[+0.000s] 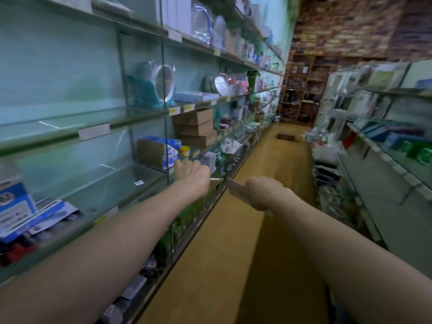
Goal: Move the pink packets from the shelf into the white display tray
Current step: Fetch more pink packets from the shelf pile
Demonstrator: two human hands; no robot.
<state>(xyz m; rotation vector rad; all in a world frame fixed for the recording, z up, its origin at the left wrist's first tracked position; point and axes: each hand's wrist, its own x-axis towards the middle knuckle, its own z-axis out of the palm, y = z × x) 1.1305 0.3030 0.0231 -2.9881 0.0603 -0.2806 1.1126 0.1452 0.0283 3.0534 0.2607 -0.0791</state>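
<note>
Glass shelves (70, 134) run along the left of a shop aisle. A yellow-brown floor (275, 155) leads to a brick wall (350, 24) at the far end, and more racks (378, 160) stand on the right. Blue boxes (16, 206) lie on the near left shelf, and brown cartons (195, 127) are stacked farther along.

Both bare arms reach forward over the shelf edge. The right hand (264, 195) has its fingers curled tight round a flat pale piece (236, 189), which sticks out to the left over the floor. The left hand (191, 176) shows its back, with the fingers folded out of sight. A pale sliver (216, 180) pokes out on its right, but I cannot tell whether the fingers grip it. The two pale pieces nearly meet between the hands. Blur hides whether they are pink packets.
</note>
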